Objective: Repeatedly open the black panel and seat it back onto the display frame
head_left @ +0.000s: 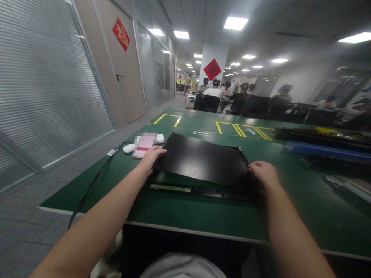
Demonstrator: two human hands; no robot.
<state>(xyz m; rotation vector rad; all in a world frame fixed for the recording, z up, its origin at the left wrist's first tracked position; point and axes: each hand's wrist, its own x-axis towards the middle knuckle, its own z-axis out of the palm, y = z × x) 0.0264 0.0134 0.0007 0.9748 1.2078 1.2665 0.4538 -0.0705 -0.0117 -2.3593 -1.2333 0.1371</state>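
A flat black screen panel (203, 159) lies tilted in front of me, above the green table. My left hand (152, 157) grips its left edge, thumb and fingers closed on it. At the right end, my right hand (264, 173) pinches a thin black frame (244, 157) at the panel's edge; whether it also holds the panel I cannot tell. Below the panel's near edge runs a dark strip (217, 192), part of the frame, with a green circuit board (170, 188) at its left.
Beside my left hand lie a phone (146, 143) and a white device (129, 148); a black cable (95, 179) hangs over the table's left edge. Stacked dark panels (324, 137) and a blue strip (327, 150) lie right. Yellow tape (240, 130) marks the green table (203, 216). Several people sit beyond.
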